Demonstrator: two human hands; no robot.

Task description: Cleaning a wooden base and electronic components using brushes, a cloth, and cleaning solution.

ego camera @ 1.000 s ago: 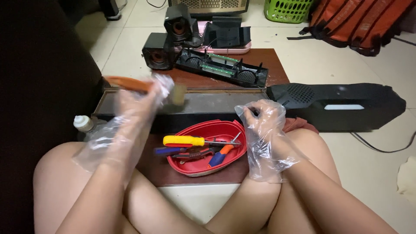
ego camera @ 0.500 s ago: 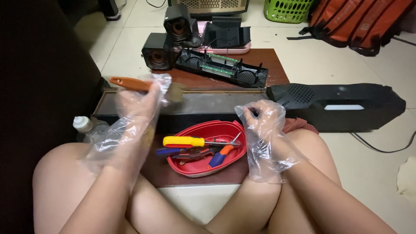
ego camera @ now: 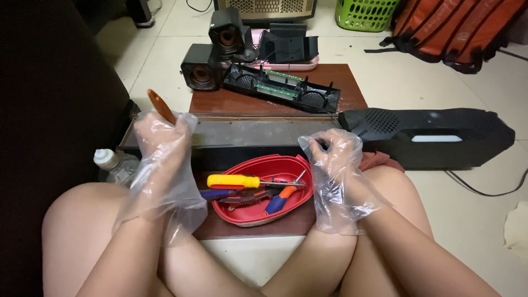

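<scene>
seen from the head camera, both hands are covered in loose clear plastic gloves. the left hand is clenched around an orange-handled tool, of which only the handle end is seen, slanting up and to the left out of the fist; its working end is hidden by the hand. the right hand is curled, fingertips drawn together at the near edge of a long grey panel; whether anything is pinched there cannot be told.

the grey panel lies across the view between the two hands, its left end under the left hand, its right end just beside a long black speaker housing. open tiled floor is left beyond that housing.

a red oval tray is set between the knees, just beside the right hand, on a brown board. in it are laid a yellow-handled screwdriver, a blue-handled tool and an orange-and-blue-handled tool, closely packed.

beyond the panel, an opened black case with green circuit boards is set on the far part of the brown board, with two small black speakers stacked at its left. a clear bottle with a white cap stands by the left knee. a green basket and an orange bag are kept well apart at the far right. the left side is closed off by a dark surface.
</scene>
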